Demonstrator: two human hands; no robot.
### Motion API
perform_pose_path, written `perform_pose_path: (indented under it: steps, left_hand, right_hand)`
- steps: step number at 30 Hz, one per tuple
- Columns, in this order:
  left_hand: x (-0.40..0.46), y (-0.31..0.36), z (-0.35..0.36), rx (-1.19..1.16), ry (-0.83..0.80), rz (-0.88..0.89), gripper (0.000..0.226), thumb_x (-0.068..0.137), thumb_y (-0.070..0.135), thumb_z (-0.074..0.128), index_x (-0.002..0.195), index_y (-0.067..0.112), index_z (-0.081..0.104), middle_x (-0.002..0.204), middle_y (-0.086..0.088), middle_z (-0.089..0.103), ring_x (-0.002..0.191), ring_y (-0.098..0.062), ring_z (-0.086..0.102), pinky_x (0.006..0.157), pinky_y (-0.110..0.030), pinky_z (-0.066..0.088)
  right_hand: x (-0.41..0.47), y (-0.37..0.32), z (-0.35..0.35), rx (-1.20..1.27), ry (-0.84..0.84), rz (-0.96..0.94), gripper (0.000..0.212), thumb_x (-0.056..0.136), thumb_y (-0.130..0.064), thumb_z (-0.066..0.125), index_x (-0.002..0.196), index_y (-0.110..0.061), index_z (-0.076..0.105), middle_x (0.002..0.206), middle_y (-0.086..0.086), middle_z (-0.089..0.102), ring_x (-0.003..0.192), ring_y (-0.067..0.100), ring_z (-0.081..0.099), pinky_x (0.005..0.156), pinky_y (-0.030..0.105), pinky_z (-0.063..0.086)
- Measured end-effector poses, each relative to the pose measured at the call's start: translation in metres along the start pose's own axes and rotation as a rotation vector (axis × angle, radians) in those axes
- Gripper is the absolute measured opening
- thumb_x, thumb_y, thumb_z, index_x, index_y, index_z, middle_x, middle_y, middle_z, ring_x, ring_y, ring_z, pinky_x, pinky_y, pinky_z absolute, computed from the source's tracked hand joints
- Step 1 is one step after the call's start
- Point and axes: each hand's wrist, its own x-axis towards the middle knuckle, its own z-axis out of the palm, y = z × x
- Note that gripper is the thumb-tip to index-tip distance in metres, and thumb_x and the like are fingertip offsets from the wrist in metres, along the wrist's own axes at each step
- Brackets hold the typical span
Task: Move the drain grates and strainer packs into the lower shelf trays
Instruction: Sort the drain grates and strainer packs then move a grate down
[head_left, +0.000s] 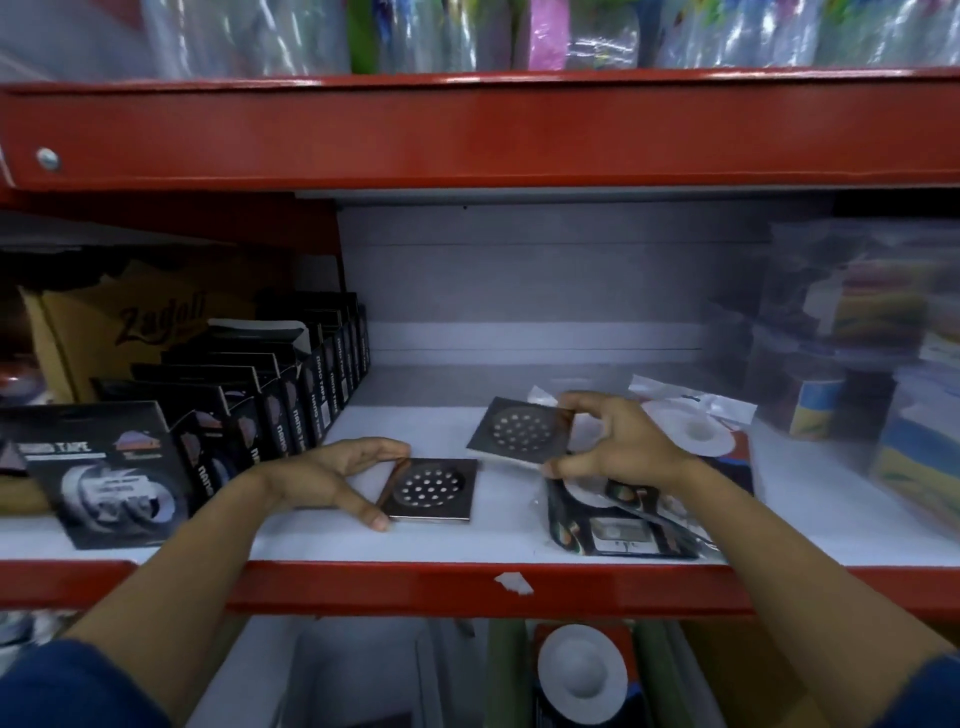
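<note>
Two square metal drain grates with round holes are on the white middle shelf (519, 384). My left hand (332, 475) grips the left edge of the near grate (434, 488), which lies flat on the shelf. My right hand (605, 441) holds the far grate (519, 431) by its right edge, tilted and lifted slightly. Strainer packs (623, 525) in clear wrapping lie under and behind my right hand, one showing a white round strainer (696, 431). Below the shelf, a pack with a white strainer (579, 675) sits in a lower tray.
Black nano tape boxes (249, 415) stand in rows at the left, with a cardboard box (130, 322) behind. Clear tubs of coloured goods (872, 364) fill the right. A red shelf lip (467, 587) runs across the front, and another red shelf (467, 130) hangs overhead.
</note>
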Motion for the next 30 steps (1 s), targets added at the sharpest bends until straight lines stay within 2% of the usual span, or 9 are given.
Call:
perform_pose_path:
  steps: [2,3,5,7,11,16,21,25,30]
  left_hand:
    - [0.000,0.001,0.000,0.019,-0.014,0.000,0.105,0.053,0.019,0.093,0.143,0.032,0.039,0.143,0.025,0.039,0.134,0.008,0.028,0.111,-0.016,0.019]
    - [0.000,0.001,0.000,0.027,-0.021,0.002,0.106,0.055,0.018,0.092,0.144,0.031,0.037,0.144,0.025,0.037,0.135,0.008,0.026,0.112,-0.016,0.018]
    - [-0.001,0.000,0.000,0.038,-0.033,0.004,0.105,0.058,0.017,0.091,0.146,0.031,0.035,0.144,0.024,0.036,0.135,0.008,0.025,0.112,-0.016,0.017]
    - [-0.001,0.001,0.000,0.044,-0.040,0.005,0.105,0.059,0.016,0.090,0.146,0.030,0.033,0.144,0.024,0.034,0.134,0.009,0.025,0.110,-0.014,0.017]
    - [-0.002,0.000,-0.001,0.039,-0.042,-0.010,0.108,0.059,0.015,0.090,0.148,0.028,0.030,0.150,0.019,0.032,0.134,0.008,0.024,0.110,-0.014,0.017]
    - [-0.002,-0.002,-0.003,0.038,-0.049,-0.019,0.114,0.058,0.015,0.091,0.150,0.026,0.025,0.156,0.013,0.027,0.138,0.005,0.022,0.112,-0.016,0.015]
    - [-0.005,-0.003,-0.006,0.046,-0.062,-0.023,0.122,0.053,0.020,0.093,0.151,0.026,0.021,0.158,0.011,0.023,0.138,0.004,0.020,0.112,-0.017,0.015]
    - [-0.012,0.001,-0.003,0.003,0.001,0.008,0.124,0.052,0.036,0.091,0.152,0.028,0.017,0.160,0.010,0.016,0.144,-0.003,0.017,0.113,-0.020,0.015]
    - [0.004,0.052,0.032,-0.085,0.227,0.151,0.103,0.058,0.072,0.072,0.146,0.041,0.029,0.157,0.019,0.021,0.139,0.002,0.022,0.109,-0.024,0.021]
  right_hand:
    - [0.007,-0.016,0.018,-0.003,-0.109,-0.011,0.052,0.053,-0.040,0.086,0.101,-0.039,0.065,0.104,-0.033,0.065,0.098,-0.016,0.056,0.078,-0.003,0.039]
    - [0.012,-0.020,0.027,-0.007,-0.158,-0.009,0.058,0.053,-0.039,0.086,0.107,-0.036,0.064,0.111,-0.029,0.064,0.105,-0.013,0.054,0.088,0.000,0.037]
    - [0.020,-0.025,0.045,-0.027,-0.226,-0.001,0.078,0.053,-0.039,0.087,0.124,-0.023,0.059,0.130,-0.012,0.059,0.122,0.005,0.049,0.106,0.022,0.034]
    - [0.024,-0.030,0.055,-0.067,-0.277,0.005,0.085,0.054,-0.042,0.086,0.130,-0.018,0.055,0.136,-0.006,0.055,0.127,0.011,0.046,0.108,0.028,0.032]
    - [0.033,-0.041,0.066,-0.150,-0.373,-0.021,0.067,0.056,-0.046,0.083,0.111,-0.013,0.065,0.118,-0.001,0.067,0.115,0.012,0.056,0.105,0.040,0.042]
    - [0.039,-0.044,0.071,-0.175,-0.424,-0.011,0.066,0.053,-0.051,0.081,0.108,-0.016,0.067,0.112,-0.006,0.069,0.111,0.010,0.058,0.103,0.042,0.044]
    - [0.036,-0.048,0.072,-0.210,-0.447,0.054,0.096,0.057,-0.054,0.082,0.139,-0.020,0.047,0.146,-0.006,0.046,0.135,0.012,0.039,0.115,0.035,0.029]
    - [0.014,-0.048,0.055,-0.134,-0.268,0.105,0.110,0.054,-0.072,0.073,0.146,-0.030,0.031,0.155,-0.010,0.030,0.140,0.012,0.029,0.109,0.027,0.022]
    - [-0.033,-0.019,0.017,-0.105,0.178,0.171,0.086,0.069,-0.079,0.050,0.139,-0.030,0.043,0.146,-0.006,0.045,0.123,0.014,0.047,0.098,0.029,0.033]
